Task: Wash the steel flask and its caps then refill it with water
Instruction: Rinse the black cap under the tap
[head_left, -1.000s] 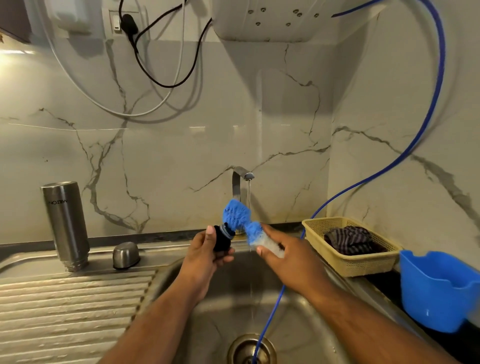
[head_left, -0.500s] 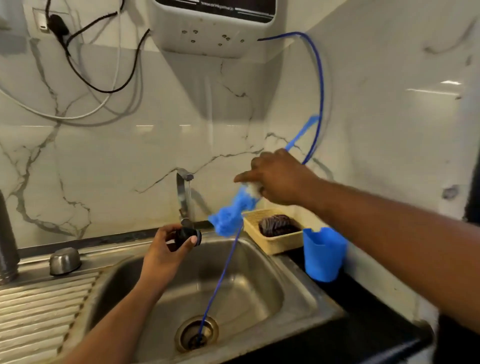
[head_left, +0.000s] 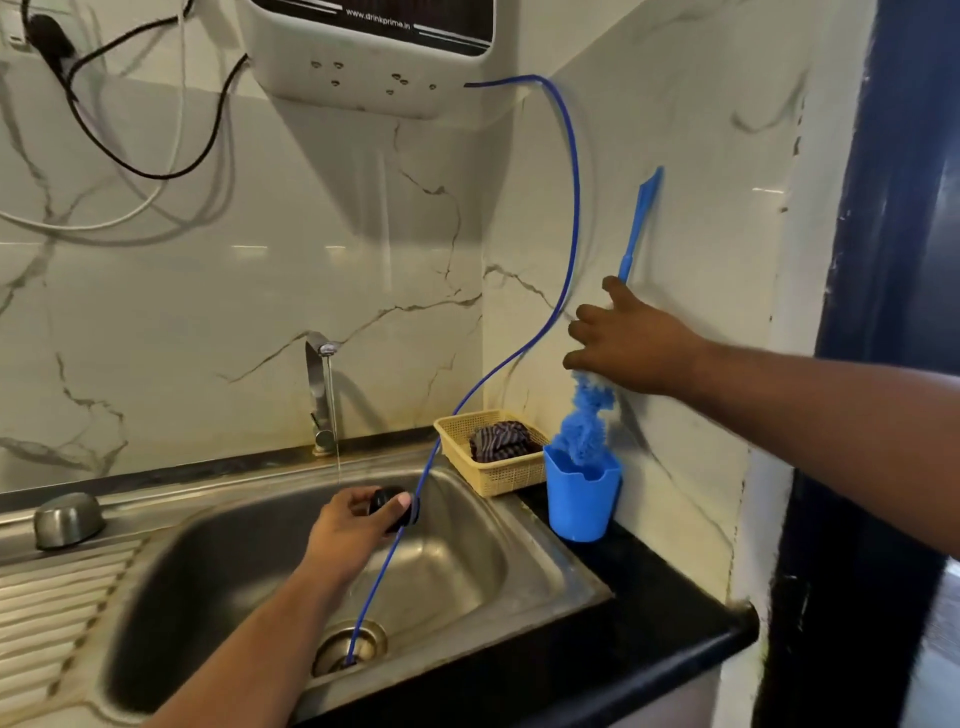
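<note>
My left hand (head_left: 358, 525) holds the small black inner cap (head_left: 387, 506) over the sink basin (head_left: 467, 566), just beside the thin stream from the running tap (head_left: 319, 395). A domed steel outer cap (head_left: 67, 519) sits on the drainboard at the left. The steel flask is out of view. My right hand (head_left: 634, 343) is by the right wall with fingers spread, resting against the blue bottle brush (head_left: 584, 426). The brush stands upright with its head in the blue cup (head_left: 582, 499) and its handle against the wall.
A thin blue hose (head_left: 569, 234) runs from the wall-mounted water purifier (head_left: 374, 57) down into the sink drain (head_left: 350, 647). A yellow basket (head_left: 493, 475) with a dark cloth sits behind the sink. Black counter edge and a dark door frame lie to the right.
My right hand carried the brush from the cap to the right wall, set its head into the blue cup and spread its fingers. The view swung right, and the flask left the frame.
</note>
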